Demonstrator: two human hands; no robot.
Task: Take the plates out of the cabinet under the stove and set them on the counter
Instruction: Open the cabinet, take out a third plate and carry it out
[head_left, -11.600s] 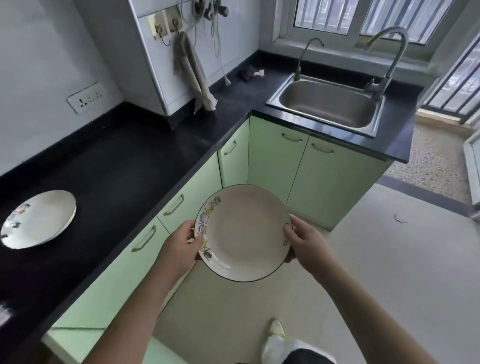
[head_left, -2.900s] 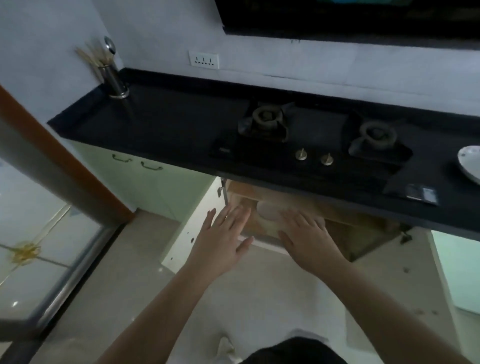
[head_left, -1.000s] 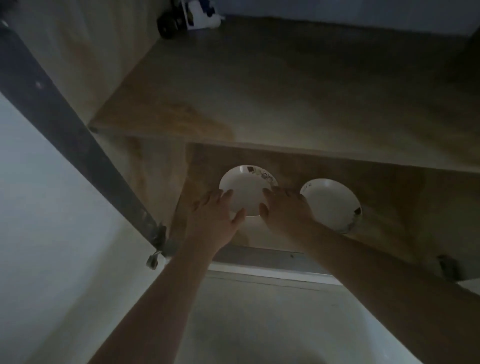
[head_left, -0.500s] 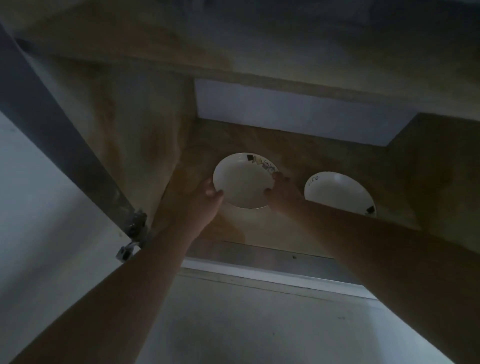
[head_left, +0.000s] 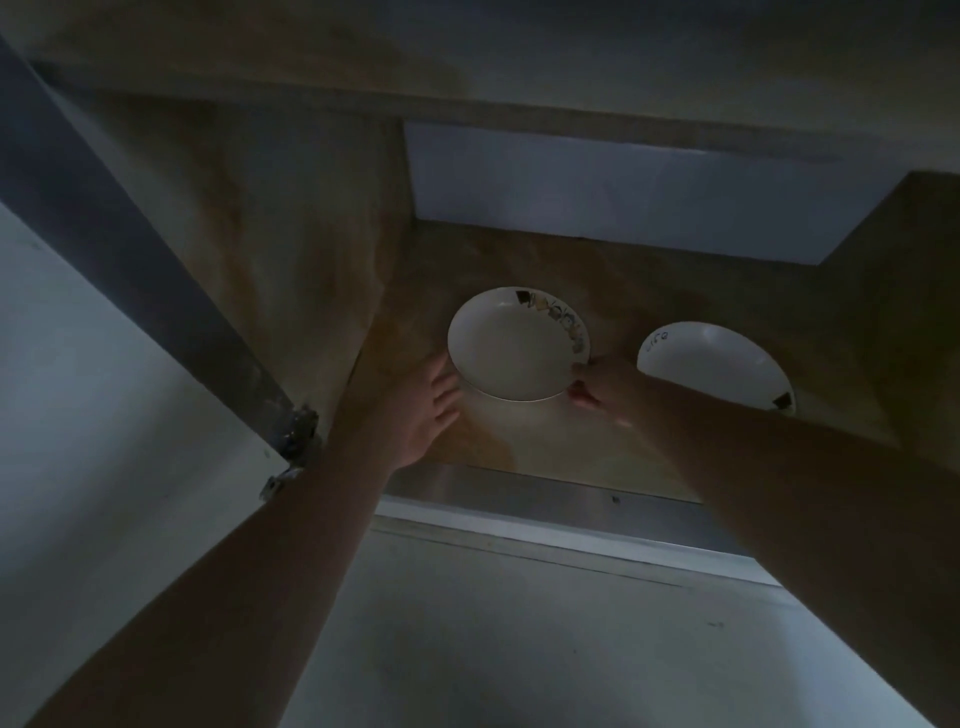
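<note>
A white plate (head_left: 511, 345) with a dark-rimmed edge and a band of small printed figures along its far right rim sits low inside the open cabinet (head_left: 291, 223), its near edge lifted a little off the wooden cabinet floor (head_left: 561, 447). The printed marks are too small and dim to read as any words. The left hand (head_left: 423, 402) reaches in at the plate's near left edge, fingers fairly straight and spread, their tips at or just under the rim; whether they actually touch it cannot be told in the gloom. The right hand (head_left: 597, 384) pinches the plate's right rim, thumb on top and fingers curled beneath. Just to the right, apart from the first, lies a second white plate (head_left: 711, 364), partly hidden behind the right forearm; it carries a few small dark characters near its left rim and a dark square mark near its near right edge, neither legible. Behind both plates a pale back panel (head_left: 597, 197) closes the cabinet, and a wooden shelf (head_left: 467, 62) runs overhead. At the left, the open cabinet door (head_left: 78, 364) hangs on a metal hinge (head_left: 296, 431). Below the cabinet's metal front sill (head_left: 545, 491) lies a pale floor (head_left: 519, 639).
</note>
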